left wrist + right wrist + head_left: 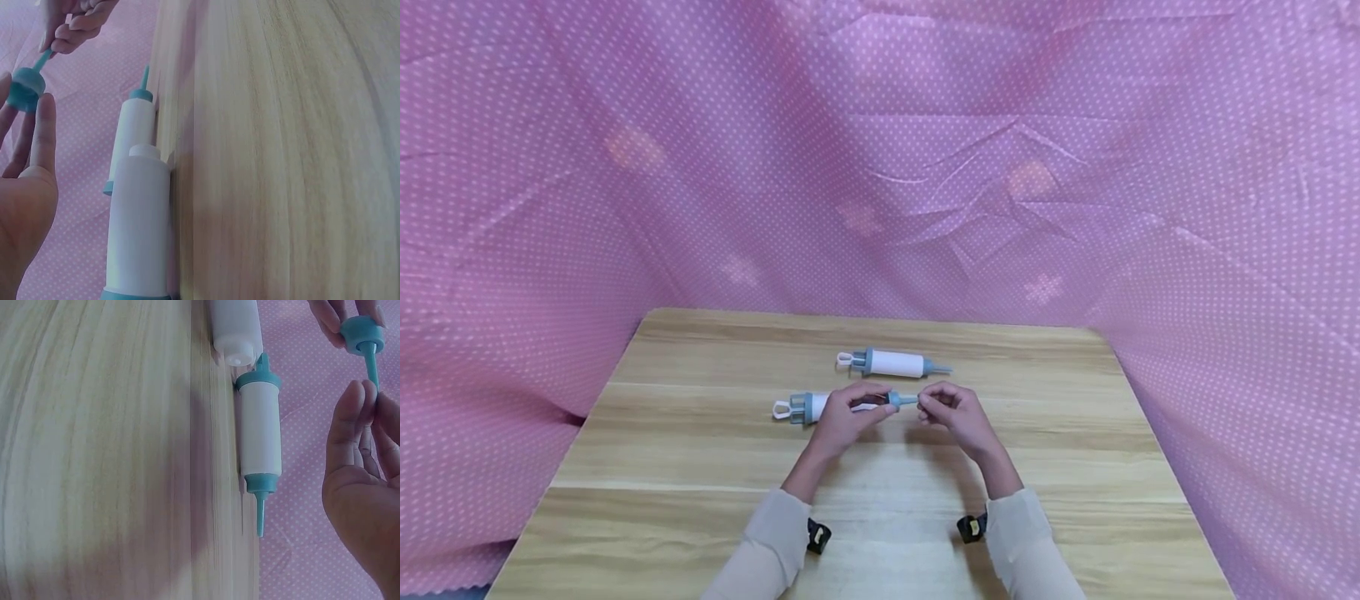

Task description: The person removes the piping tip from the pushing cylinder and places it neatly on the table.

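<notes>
Between my two hands, raised over the table, is a teal nozzle cap [893, 400] with a thin tapered spout. The fingers and thumb of my left hand [841, 423] pinch its wide collar [25, 97]. My right hand [961, 419] pinches the thin spout [370, 361] near its tip. Below the left hand lies a white syringe-like bottle [817, 407] with a teal collar and a white loop handle; its bare white neck [145, 151] shows in the left wrist view. Behind it lies a similar bottle [897, 363] with its nozzle attached. Part of the nearer bottle is hidden by the left hand.
A wood-grain table [700, 492] carries both bottles, lying sideways with handles to the left. Pink dotted cloth [880, 167] hangs behind and at both sides. Each wrist has a small black device [972, 527] near the sleeve.
</notes>
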The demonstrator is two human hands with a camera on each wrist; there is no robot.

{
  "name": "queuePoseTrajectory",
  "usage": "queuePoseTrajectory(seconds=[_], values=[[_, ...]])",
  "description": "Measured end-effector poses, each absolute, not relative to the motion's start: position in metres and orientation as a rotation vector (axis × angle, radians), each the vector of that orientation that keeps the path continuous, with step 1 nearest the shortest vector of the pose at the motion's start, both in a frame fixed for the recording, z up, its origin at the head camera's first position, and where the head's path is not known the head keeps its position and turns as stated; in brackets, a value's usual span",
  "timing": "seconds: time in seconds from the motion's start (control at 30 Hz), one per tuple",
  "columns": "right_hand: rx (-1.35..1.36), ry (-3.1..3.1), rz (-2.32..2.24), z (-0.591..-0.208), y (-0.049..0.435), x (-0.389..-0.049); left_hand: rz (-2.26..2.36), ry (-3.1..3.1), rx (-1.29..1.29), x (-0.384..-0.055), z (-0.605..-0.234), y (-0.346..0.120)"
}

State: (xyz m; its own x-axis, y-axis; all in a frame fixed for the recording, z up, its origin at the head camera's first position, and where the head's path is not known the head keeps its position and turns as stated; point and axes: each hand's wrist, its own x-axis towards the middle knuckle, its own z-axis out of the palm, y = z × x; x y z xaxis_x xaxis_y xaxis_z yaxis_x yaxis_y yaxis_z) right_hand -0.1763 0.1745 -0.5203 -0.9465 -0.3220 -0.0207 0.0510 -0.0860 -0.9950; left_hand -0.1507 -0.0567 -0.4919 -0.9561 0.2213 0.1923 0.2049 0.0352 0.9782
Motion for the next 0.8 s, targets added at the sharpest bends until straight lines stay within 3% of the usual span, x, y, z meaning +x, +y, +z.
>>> queuePoseTrajectory(seconds=[0.37, 0.8], values=[[-0.295, 1.942, -2.125, -0.518, 0.171, -0.176, 2.106, 2.267, 0.492, -0.152, -0.493, -0.058], [-0.350, 1.944, -2.129, -0.518, 0.166, -0.176, 2.121, 2.286, 0.553, -0.166, -0.523, -0.059]])
